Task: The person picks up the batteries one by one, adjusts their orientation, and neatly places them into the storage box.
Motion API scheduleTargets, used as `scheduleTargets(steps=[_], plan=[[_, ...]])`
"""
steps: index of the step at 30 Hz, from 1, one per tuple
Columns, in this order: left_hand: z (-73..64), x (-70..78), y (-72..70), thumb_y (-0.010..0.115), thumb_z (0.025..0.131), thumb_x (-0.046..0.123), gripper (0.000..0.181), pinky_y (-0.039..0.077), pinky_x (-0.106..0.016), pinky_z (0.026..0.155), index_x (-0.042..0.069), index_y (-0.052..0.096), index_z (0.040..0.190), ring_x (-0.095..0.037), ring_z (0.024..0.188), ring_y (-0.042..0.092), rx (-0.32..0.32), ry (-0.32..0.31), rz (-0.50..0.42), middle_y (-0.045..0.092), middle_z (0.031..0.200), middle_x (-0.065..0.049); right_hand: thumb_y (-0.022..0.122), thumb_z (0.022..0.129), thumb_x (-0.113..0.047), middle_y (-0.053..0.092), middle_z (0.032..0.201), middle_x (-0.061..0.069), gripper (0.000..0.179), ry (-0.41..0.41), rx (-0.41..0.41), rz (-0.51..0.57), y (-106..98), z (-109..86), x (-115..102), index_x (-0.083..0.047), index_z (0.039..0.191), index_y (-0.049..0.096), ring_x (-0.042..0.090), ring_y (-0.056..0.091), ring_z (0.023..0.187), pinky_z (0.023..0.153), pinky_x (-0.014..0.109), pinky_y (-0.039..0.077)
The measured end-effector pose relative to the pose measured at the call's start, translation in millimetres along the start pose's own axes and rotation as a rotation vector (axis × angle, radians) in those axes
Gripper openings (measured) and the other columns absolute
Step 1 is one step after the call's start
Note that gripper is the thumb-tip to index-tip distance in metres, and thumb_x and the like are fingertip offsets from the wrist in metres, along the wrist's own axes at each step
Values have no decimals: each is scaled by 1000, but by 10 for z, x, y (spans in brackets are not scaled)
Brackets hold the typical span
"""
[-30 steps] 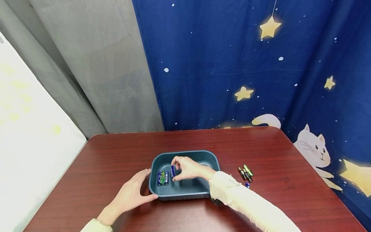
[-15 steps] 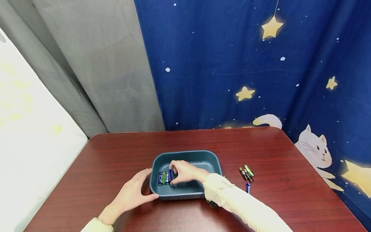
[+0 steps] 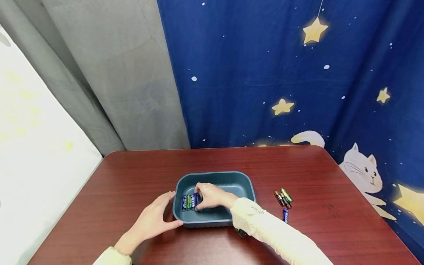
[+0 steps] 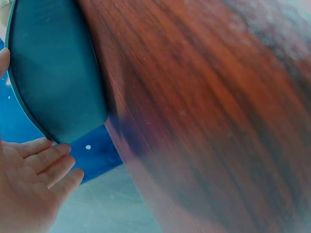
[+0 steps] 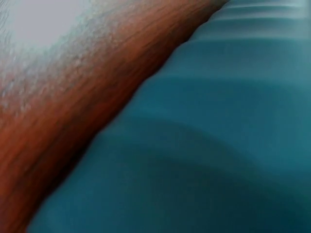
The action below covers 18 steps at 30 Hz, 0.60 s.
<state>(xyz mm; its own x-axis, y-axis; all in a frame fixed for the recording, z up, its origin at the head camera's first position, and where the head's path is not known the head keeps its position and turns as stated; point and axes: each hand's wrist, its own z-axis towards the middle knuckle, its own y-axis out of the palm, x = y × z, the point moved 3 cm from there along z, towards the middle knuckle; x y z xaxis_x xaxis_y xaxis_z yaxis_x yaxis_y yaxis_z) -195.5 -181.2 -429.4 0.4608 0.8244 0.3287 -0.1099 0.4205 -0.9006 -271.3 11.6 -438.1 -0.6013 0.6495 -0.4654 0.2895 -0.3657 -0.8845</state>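
A teal rectangular bin [image 3: 228,216] sits in the middle of the table, its outer side large in the left wrist view. Inside, at its left end, batteries lie side by side in a row: a blue one [image 3: 184,203], a green one [image 3: 188,202], a blue-and-silver one [image 3: 193,202] and a dark blue battery [image 3: 196,198]. My right hand [image 3: 212,195] reaches into the bin and pinches the dark blue battery lengthwise between thumb and finger. My left hand [image 3: 150,219], fingers extended, touches the bin's left end. The right wrist view holds only the bin wall [image 5: 209,111] and tabletop.
Right of the bin, dark and gold batteries [image 3: 280,198] and a green battery [image 3: 286,195] lie grouped on the reddish-brown table [image 3: 139,176]. A blue battery [image 3: 285,215] lies nearer, beside my right sleeve [image 3: 265,228]. Curtains [image 3: 232,92] hang behind the table.
My right hand has moved left and lowered the dark blue battery from above the bin floor into the row's right end. My left hand has stayed at the bin.
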Motion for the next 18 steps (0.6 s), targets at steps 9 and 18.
scheduleTargets(steps=[9, 18], plan=[[-4, 3, 2, 66, 65, 64, 88, 45, -43, 90, 11, 46, 133, -21, 120, 45, -5, -11, -6, 48, 131, -5, 80, 64, -31, 50, 71, -5, 49, 21, -17, -3, 23, 23, -13, -10, 101, 55, 3, 45, 63, 59, 15, 38], [-2, 12, 0, 67, 65, 64, 88, 45, -43, 90, 11, 47, 132, -21, 120, 45, 3, -3, -1, 48, 131, -5, 77, 69, -30, 55, 79, 1, 51, -9, 6, 80, -118, -48, 3, -6, 108, 53, 5, 46, 67, 65, 17, 41]])
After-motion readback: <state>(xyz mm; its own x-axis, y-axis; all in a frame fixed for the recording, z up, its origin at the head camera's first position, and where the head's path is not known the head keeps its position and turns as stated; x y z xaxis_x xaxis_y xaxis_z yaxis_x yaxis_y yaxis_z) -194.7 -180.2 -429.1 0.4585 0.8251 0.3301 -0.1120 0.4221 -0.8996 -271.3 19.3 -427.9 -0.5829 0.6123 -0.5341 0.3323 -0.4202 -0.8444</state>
